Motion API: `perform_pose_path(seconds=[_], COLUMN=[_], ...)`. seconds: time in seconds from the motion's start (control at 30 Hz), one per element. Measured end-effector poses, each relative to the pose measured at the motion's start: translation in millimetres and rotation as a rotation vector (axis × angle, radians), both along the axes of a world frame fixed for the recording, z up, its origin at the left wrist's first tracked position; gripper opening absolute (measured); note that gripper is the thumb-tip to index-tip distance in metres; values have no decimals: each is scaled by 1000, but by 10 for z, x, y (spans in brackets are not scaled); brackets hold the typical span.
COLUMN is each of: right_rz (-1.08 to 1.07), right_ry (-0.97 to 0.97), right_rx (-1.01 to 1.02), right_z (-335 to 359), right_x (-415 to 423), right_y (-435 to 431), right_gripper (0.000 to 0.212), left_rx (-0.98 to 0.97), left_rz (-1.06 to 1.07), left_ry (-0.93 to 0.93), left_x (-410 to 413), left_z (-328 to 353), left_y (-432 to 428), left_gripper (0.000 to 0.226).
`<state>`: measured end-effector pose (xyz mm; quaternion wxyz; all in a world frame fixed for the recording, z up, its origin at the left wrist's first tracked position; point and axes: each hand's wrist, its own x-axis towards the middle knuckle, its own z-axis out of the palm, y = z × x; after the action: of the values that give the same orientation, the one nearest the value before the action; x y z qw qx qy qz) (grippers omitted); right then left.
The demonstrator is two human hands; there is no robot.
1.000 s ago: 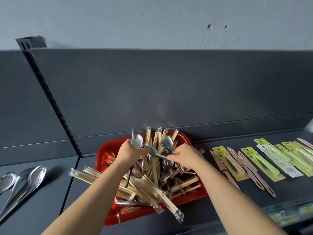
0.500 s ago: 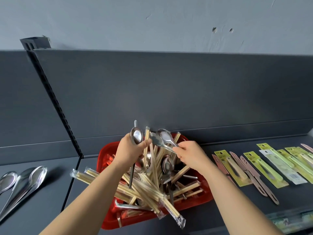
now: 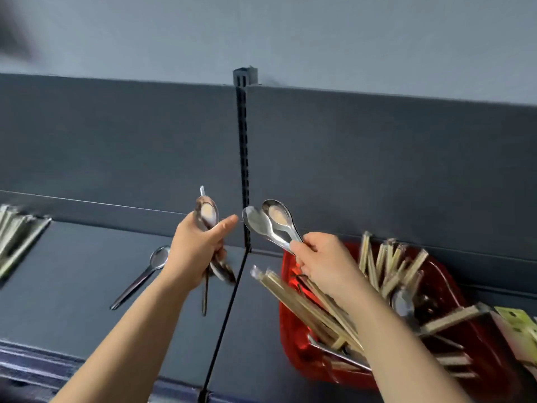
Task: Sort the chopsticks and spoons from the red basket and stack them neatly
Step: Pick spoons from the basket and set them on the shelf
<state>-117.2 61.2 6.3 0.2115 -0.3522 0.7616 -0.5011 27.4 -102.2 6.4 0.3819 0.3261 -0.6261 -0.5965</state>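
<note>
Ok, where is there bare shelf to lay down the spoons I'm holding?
Best: the bare shelf between the chopstick pile at far left and the lone spoon. Also free: the near strip in front of that spoon. Crowded: the red basket, whose wrapped chopsticks overhang its left rim toward the divider.

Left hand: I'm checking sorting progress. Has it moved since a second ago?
Yes. The left hand, gripping spoons, went left, from over the red basket to beyond the slotted post.

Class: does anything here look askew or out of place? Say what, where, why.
Wrapped chopsticks jut out over the red basket's left rim, tangled rather than stacked. One spoon lies alone, slanted, on the shelf left of the divider.
</note>
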Motion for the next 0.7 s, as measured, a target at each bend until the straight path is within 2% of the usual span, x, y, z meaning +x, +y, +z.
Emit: perform_pose_path(seconds=[0.23,0.43,0.57,0.7], right_rz=[42,-73,-184,-280], right_ry=[-13,-14,-19,88], right_rx=[219,338,380,424], right_z=[-515,-1038,-1241,-1302], right_x=[806,1190,1335,1431], right_y=[-993,-1494,-1664,-1757], right_gripper=[26,28,36,36], left_rx=[-72,94,-2,-77], left_rz=[123,57,6,-11], left_ry=[-333,-383,-463,-507], left_x=[797,970,928,892], left_z=[-535,-971,-1103,-1179], left_y=[-889,-1354,-1484,-1543], left_gripper=[44,31,33,41])
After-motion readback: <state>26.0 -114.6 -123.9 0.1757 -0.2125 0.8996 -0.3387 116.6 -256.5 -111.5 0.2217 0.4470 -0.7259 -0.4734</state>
